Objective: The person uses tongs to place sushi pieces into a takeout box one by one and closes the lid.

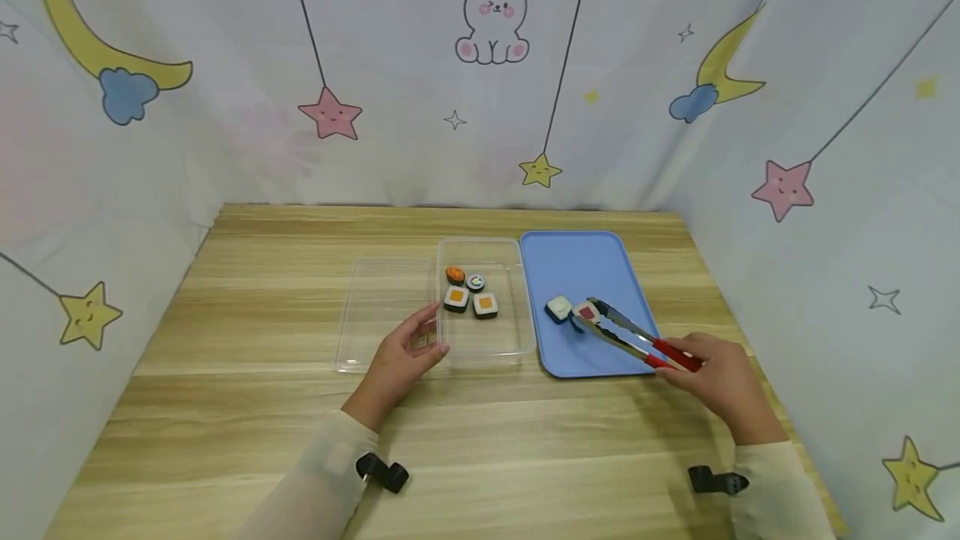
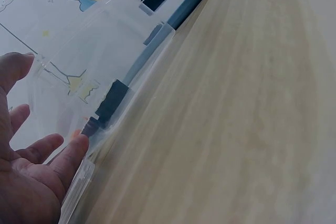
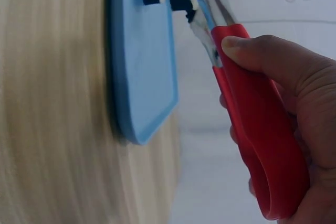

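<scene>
My right hand grips a pair of tongs by their red handles. Between the metal tips is a toy sushi roll with a dark red centre, held over the blue tray. Beside it on the tray sits a white-topped sushi piece. My left hand rests against the left wall of a clear plastic box, its fingers spread along the side in the left wrist view. Inside the box stand several sushi pieces: an orange-topped one, a small round roll and two square rolls with orange centres.
A clear flat lid lies left of the box, partly behind my left hand. Box and tray stand side by side on the wooden table. White patterned curtains hang at the back and both sides.
</scene>
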A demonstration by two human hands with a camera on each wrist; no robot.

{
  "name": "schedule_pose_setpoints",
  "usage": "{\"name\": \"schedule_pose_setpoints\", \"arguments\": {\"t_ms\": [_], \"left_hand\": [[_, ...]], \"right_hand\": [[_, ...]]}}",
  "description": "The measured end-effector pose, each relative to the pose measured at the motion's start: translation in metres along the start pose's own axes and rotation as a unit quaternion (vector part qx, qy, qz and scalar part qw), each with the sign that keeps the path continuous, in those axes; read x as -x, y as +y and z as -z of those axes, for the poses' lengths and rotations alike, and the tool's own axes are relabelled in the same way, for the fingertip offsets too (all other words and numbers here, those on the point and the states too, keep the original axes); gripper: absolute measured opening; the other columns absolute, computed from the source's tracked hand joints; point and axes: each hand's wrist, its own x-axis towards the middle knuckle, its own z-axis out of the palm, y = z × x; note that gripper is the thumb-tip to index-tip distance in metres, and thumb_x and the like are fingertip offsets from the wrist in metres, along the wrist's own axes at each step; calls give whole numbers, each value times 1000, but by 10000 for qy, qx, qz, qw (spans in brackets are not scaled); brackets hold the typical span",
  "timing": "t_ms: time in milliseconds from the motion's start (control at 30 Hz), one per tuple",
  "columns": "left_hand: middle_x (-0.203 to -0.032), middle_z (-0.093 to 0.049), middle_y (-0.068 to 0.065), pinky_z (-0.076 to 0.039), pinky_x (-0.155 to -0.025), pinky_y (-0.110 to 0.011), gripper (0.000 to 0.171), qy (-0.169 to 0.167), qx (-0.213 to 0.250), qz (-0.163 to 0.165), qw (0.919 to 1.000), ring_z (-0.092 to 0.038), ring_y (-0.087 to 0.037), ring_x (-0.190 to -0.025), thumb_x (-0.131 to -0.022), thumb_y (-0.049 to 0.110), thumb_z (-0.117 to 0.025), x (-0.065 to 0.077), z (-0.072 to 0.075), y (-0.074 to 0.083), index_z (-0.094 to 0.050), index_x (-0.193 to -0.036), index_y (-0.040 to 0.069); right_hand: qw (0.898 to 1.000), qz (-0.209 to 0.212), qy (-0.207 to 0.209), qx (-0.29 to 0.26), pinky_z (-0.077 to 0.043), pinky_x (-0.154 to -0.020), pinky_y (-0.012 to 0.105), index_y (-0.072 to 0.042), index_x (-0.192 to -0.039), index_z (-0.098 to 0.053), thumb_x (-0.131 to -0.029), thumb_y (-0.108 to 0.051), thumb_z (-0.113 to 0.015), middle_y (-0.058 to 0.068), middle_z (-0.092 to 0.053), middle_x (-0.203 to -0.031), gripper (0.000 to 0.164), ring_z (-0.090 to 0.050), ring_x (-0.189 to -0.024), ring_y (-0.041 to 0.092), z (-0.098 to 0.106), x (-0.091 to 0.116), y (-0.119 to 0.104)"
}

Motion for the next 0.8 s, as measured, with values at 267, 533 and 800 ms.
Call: {"name": "schedule_pose_setpoints", "arguments": {"t_ms": [267,533,800], "left_hand": [[-163,-41,-8,-51,-109,-37,70,2,-9,17,10000,-44,-34,-146,-95,7,-77,0,0,0,-45,-157,9],[-163,-41,-9,-52,-108,-36,70,10,-36,110,9999,-45,-33,-145,-95,8,-77,1,0,1,-45,-157,9],[-163,-42,-7,-51,-109,-38,70,10,-17,92,10000,-44,-33,-146,-95,8,-77,1,-1,2,-45,-157,9]], "right_hand": [[9998,-20,7,-218,-53,-59,28,-7,-113,-81,-76,-17,-94,6,-74,-93,40,-62,-76,20,4,-17,-12],[9995,175,-53,-251,-57,-63,32,-7,-112,-81,-78,-19,-93,11,-75,-100,37,-64,-80,24,2,-45,-34],[9973,606,-193,-374,-60,-68,38,-9,-115,-81,-77,-20,-94,9,-76,-103,42,-68,-85,25,-12,-75,-59]]}}
